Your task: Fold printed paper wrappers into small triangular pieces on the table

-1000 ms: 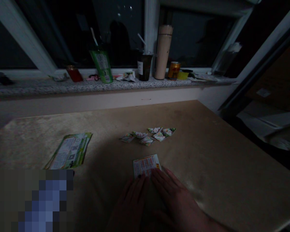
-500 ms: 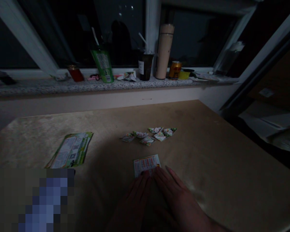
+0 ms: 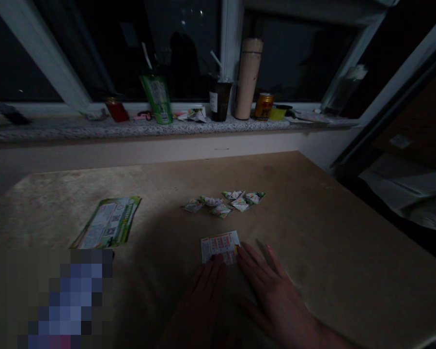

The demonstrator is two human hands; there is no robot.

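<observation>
A folded printed sheet of paper lies flat on the brown table top. My left hand rests with outstretched fingers on its near edge, covering part of it. Beside it, my right hand lies flat, fingertips at the sheet's right edge and thumb side low. Beyond the sheet sit several small folded paper boats, apart from both hands. To the left is a stack of green-and-white flyers.
On the granite windowsill stand a green cup, a dark cup with a straw, a tall pink flask, an orange can and a red jar. A pixelated patch hides the lower left.
My right hand has slid slightly right, its fingers more spread. My left hand stays on the sheet, its fingertips a little farther forward.
</observation>
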